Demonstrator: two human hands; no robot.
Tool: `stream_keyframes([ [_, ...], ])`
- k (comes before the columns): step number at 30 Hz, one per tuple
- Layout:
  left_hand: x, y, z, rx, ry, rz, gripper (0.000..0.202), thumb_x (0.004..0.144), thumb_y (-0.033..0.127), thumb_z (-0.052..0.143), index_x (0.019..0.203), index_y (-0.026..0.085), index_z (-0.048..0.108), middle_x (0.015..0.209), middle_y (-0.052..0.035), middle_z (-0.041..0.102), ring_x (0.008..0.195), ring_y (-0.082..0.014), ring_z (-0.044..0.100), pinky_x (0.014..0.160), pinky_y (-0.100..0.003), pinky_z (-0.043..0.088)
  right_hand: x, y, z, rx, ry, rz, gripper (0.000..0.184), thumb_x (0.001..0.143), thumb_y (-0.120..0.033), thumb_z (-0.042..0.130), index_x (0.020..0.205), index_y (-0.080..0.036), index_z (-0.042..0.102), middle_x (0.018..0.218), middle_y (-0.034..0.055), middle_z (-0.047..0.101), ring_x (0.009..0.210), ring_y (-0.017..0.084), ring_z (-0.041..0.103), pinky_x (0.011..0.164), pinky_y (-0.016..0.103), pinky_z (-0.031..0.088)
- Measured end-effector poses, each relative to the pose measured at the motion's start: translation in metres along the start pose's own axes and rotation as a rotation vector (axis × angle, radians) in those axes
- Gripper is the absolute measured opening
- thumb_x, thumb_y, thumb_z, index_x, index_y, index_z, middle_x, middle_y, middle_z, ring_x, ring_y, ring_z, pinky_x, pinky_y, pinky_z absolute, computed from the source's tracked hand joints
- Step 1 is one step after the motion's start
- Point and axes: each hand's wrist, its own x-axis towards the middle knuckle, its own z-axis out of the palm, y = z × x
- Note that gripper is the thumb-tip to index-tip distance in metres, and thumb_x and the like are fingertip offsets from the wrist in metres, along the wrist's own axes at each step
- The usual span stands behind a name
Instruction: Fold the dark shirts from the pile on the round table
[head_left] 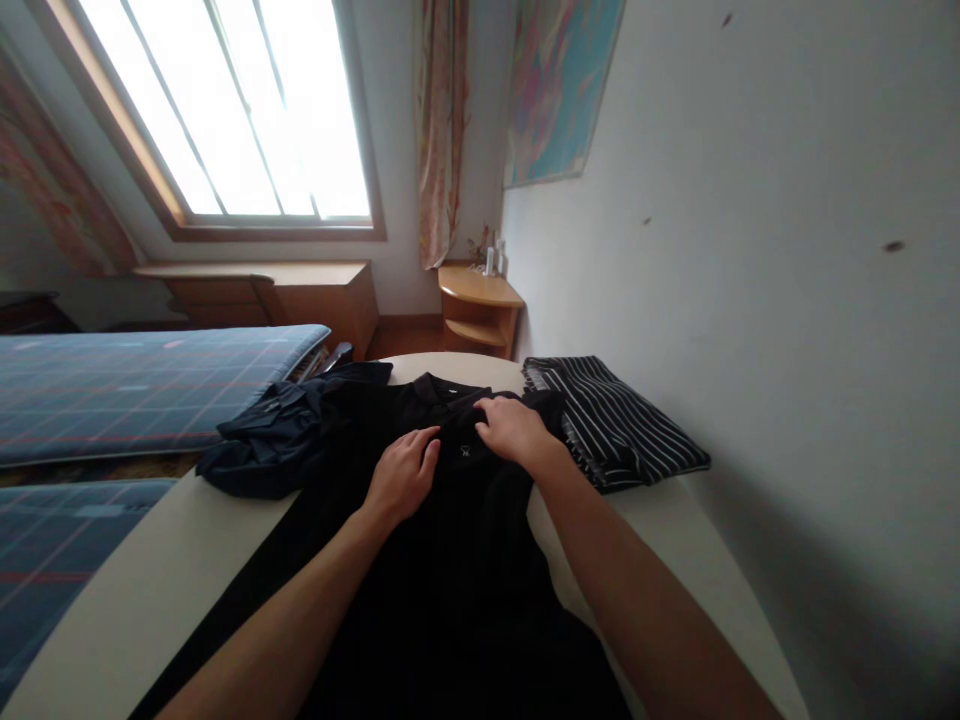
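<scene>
A black collared shirt (450, 540) lies spread front up on the table, its collar (442, 388) at the far end and a small pale logo on the chest. My left hand (403, 472) rests on the chest of the shirt, with thumb and fingers apart. On the upper chest, just below the collar, lies my right hand (511, 428), its fingers slightly bent and the thumb apart from them. Neither hand visibly grips the cloth, though the undersides of the fingers are hidden.
The pale table (232, 545) has a rounded edge. Dark blue folded clothing (259, 450) lies left of the shirt, and a black-and-white striped cloth (611, 420) lies right. A plaid mattress (150, 390) stands left. The white wall (750, 330) runs close along the right.
</scene>
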Motion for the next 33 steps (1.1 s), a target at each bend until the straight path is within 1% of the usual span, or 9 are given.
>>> stream_keyframes([
  [6, -0.001, -0.003, 0.005, 0.023, -0.098, 0.058, 0.041, 0.101, 0.035, 0.039, 0.129, 0.018, 0.063, 0.14, -0.0101, 0.059, 0.136, -0.0286, 0.048, 0.114, -0.049, 0.036, -0.004, -0.028, 0.034, 0.059, -0.162, -0.018, 0.059, 0.099, -0.051, 0.04, 0.15, -0.023, 0.043, 0.145, 0.0189, 0.051, 0.131, 0.037, 0.048, 0.103, 0.049, 0.042],
  [9, 0.001, -0.002, 0.003, 0.016, -0.009, 0.01, 0.038, 0.101, 0.03, 0.036, 0.122, 0.019, 0.066, 0.127, -0.0101, 0.067, 0.125, -0.0261, 0.058, 0.109, -0.046, 0.042, -0.004, -0.035, 0.049, 0.041, -0.175, 0.022, 0.061, 0.1, -0.054, 0.034, 0.153, -0.025, 0.037, 0.158, 0.0199, 0.032, 0.142, 0.045, 0.031, 0.108, 0.061, 0.032],
  [12, 0.004, -0.003, -0.001, 0.042, 0.103, -0.02, 0.035, 0.099, 0.026, 0.036, 0.113, 0.019, 0.067, 0.116, -0.0092, 0.07, 0.112, -0.0246, 0.063, 0.104, -0.043, 0.045, 0.002, -0.035, 0.062, 0.019, -0.147, 0.021, 0.064, 0.1, -0.052, 0.034, 0.156, -0.023, 0.03, 0.164, 0.0176, 0.019, 0.148, 0.045, 0.017, 0.114, 0.064, 0.019],
  [16, 0.004, -0.006, -0.001, 0.068, 0.174, -0.057, 0.033, 0.099, 0.028, 0.039, 0.116, 0.02, 0.066, 0.125, -0.0094, 0.066, 0.119, -0.0254, 0.058, 0.107, -0.045, 0.042, 0.026, -0.025, 0.071, 0.024, -0.122, -0.003, 0.062, 0.1, -0.045, 0.031, 0.158, -0.023, 0.025, 0.166, 0.0117, 0.015, 0.15, 0.039, 0.012, 0.118, 0.06, 0.011],
  [20, 0.003, -0.007, 0.003, 0.093, 0.177, -0.067, 0.033, 0.098, 0.029, 0.042, 0.122, 0.021, 0.064, 0.132, -0.0105, 0.062, 0.126, -0.0275, 0.054, 0.11, -0.048, 0.04, 0.059, -0.014, 0.067, 0.044, -0.195, -0.046, 0.062, 0.099, -0.045, 0.029, 0.159, -0.027, 0.021, 0.167, 0.0055, 0.009, 0.152, 0.034, 0.006, 0.12, 0.057, 0.006],
  [24, 0.001, -0.008, 0.007, 0.125, 0.155, -0.074, 0.036, 0.097, 0.029, 0.044, 0.127, 0.019, 0.062, 0.135, -0.0128, 0.06, 0.129, -0.0297, 0.051, 0.11, -0.049, 0.039, 0.08, -0.017, 0.066, 0.048, -0.204, -0.007, 0.062, 0.098, -0.041, 0.031, 0.158, -0.028, 0.023, 0.167, 0.0051, 0.011, 0.152, 0.034, 0.007, 0.119, 0.057, 0.007],
  [27, 0.001, -0.012, 0.011, 0.137, 0.135, -0.079, 0.039, 0.097, 0.029, 0.045, 0.131, 0.018, 0.06, 0.138, -0.0143, 0.058, 0.132, -0.0312, 0.049, 0.11, -0.051, 0.039, 0.079, -0.026, 0.073, 0.043, -0.157, 0.065, 0.061, 0.098, -0.038, 0.03, 0.158, -0.026, 0.024, 0.167, 0.0065, 0.01, 0.152, 0.035, 0.007, 0.118, 0.06, 0.006],
  [30, 0.0, -0.017, 0.013, 0.156, 0.093, -0.082, 0.04, 0.098, 0.03, 0.043, 0.134, 0.018, 0.059, 0.139, -0.0139, 0.058, 0.133, -0.0313, 0.048, 0.111, -0.05, 0.039, 0.067, -0.032, 0.081, 0.065, 0.013, 0.101, 0.058, 0.098, -0.037, 0.033, 0.155, -0.025, 0.032, 0.164, 0.0077, 0.023, 0.15, 0.033, 0.015, 0.119, 0.056, 0.01],
  [33, 0.0, -0.024, 0.012, 0.166, 0.022, -0.111, 0.044, 0.099, 0.032, 0.044, 0.138, 0.016, 0.056, 0.143, -0.0151, 0.056, 0.137, -0.033, 0.045, 0.113, -0.051, 0.034, 0.053, -0.03, 0.083, 0.132, 0.255, 0.027, 0.05, 0.098, -0.033, 0.036, 0.146, -0.021, 0.046, 0.149, 0.0101, 0.049, 0.138, 0.026, 0.04, 0.116, 0.042, 0.024],
])
